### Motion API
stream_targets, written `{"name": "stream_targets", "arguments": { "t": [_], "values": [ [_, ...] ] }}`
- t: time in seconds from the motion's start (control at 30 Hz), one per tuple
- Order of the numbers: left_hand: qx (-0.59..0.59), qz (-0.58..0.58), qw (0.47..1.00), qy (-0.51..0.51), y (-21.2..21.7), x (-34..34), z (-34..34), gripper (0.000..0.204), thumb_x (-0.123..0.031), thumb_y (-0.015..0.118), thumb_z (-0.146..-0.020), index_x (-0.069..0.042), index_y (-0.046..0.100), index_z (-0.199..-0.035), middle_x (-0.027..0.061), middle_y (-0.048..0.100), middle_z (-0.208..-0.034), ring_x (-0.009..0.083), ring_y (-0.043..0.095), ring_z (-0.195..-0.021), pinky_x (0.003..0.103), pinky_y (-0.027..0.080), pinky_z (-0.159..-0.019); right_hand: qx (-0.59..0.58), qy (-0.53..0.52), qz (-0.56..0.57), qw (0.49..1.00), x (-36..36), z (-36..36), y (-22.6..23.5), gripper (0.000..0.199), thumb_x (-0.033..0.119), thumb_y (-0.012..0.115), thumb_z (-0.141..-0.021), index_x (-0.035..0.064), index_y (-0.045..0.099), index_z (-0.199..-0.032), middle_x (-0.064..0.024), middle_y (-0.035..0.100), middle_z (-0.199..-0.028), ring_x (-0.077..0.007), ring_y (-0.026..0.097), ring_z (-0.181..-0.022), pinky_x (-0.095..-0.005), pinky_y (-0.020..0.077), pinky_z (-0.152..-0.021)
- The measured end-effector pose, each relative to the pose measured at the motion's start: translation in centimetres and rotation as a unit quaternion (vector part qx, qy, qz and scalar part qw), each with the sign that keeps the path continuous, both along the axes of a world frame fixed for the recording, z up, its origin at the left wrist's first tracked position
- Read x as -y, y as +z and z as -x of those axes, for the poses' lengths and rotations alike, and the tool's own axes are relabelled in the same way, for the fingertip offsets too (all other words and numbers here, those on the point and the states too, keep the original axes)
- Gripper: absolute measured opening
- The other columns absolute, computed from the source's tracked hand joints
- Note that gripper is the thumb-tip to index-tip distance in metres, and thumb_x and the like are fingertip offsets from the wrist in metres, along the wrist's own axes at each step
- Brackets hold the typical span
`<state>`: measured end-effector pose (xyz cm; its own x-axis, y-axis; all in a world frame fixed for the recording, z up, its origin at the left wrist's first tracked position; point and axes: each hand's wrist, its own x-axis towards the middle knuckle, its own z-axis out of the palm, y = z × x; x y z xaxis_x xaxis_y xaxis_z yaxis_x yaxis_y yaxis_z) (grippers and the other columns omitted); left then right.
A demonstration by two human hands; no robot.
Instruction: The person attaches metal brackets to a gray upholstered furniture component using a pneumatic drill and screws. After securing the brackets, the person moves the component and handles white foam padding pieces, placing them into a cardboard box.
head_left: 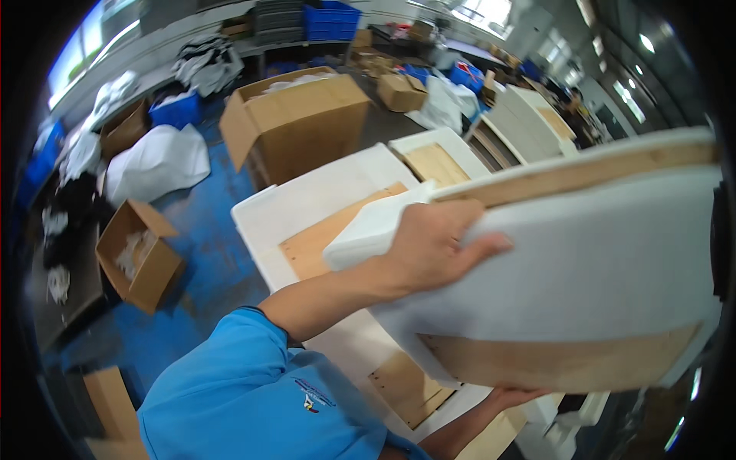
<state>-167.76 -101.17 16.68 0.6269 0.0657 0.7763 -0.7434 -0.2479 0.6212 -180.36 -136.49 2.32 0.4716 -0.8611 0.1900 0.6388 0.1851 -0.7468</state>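
Observation:
A large furniture piece padded in white foam (583, 253), with bare wood along its upper edge and a wooden panel low on its side, is held tilted up at the right. My left hand (437, 241) grips its upper left edge, fingers over the wood and thumb against the white face. Below, my right hand (510, 399) holds the bottom edge; its fingers are partly hidden under the piece. Beneath and behind lie similar pieces, one a white padded block with a wood panel (345, 222).
An open cardboard box (307, 115) stands beyond the padded pieces. Another open box (142, 257) sits at the left, near a white foam sheet (157, 165). Blue crates (331, 21) are at the back. More white padded pieces (521, 123) stand at the far right.

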Motion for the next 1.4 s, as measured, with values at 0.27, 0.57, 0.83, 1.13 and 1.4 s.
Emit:
{"name": "stream_targets", "arguments": {
  "t": [0.27, 0.57, 0.83, 1.13, 1.4],
  "values": [
    [0.116, -0.049, 0.991, 0.051, 2.9, -18.2, 10.1, 0.048, -0.052, 0.075, -0.087, -0.009, 0.056, -0.076, 0.0084, 0.056, -0.066, 0.0290, 0.061, -0.057, 0.038, 0.046, -0.049, 0.026, 0.025, 0.025, 0.999, -18.6, 3.6, -2.4, 0.085, 0.073, 0.035, -0.099, 0.0137, 0.025, -0.160, -0.0143, 0.026, -0.165, -0.0350, 0.033, -0.147, -0.0528, 0.0319, -0.121],
    [0.149, -0.087, 0.965, 0.195, 3.2, -43.3, 16.4, 0.050, -0.054, 0.076, -0.084, -0.010, 0.055, -0.072, 0.0047, 0.053, -0.062, 0.0248, 0.059, -0.053, 0.035, 0.044, -0.045, 0.018, 0.176, -0.015, 0.984, -47.7, 1.6, -0.8, 0.092, 0.079, 0.033, -0.096, 0.0139, 0.025, -0.160, -0.0149, 0.031, -0.161, -0.0362, 0.035, -0.146, -0.0530, 0.0317, -0.122],
    [0.108, -0.132, 0.934, 0.314, 1.4, -61.2, 14.2, 0.051, -0.054, 0.080, -0.080, -0.010, 0.056, -0.067, 0.0057, 0.057, -0.061, 0.0254, 0.060, -0.051, 0.035, 0.044, -0.046, 0.011, 0.348, -0.026, 0.937, -63.1, -9.7, -7.3, 0.090, 0.080, 0.036, -0.094, 0.0174, 0.031, -0.157, -0.0132, 0.035, -0.159, -0.0334, 0.034, -0.145, -0.0531, 0.0362, -0.117],
    [-0.022, -0.159, 0.874, 0.459, 2.2, -80.9, 5.3, 0.033, -0.032, 0.089, -0.076, -0.004, 0.071, -0.080, 0.0073, 0.060, -0.063, 0.0175, 0.053, -0.049, 0.031, 0.042, -0.047, -0.087, 0.556, -0.186, 0.806, -90.6, -27.6, -14.3, 0.090, 0.080, 0.037, -0.095, 0.0166, 0.030, -0.159, -0.0073, 0.033, -0.161, -0.0292, 0.031, -0.147, -0.0476, 0.0263, -0.122],
    [-0.073, -0.218, 0.756, 0.613, 1.5, -95.8, -2.4, 0.028, -0.021, 0.084, -0.087, 0.003, 0.070, -0.093, 0.0077, 0.068, -0.071, 0.0107, 0.057, -0.061, 0.027, 0.048, -0.059, -0.133, 0.728, -0.192, 0.645, -116.9, -37.1, -19.1, 0.093, 0.081, 0.022, -0.096, 0.0173, 0.022, -0.162, -0.0051, 0.025, -0.168, -0.0288, 0.027, -0.152, -0.0492, 0.0253, -0.123]
  ]
}}
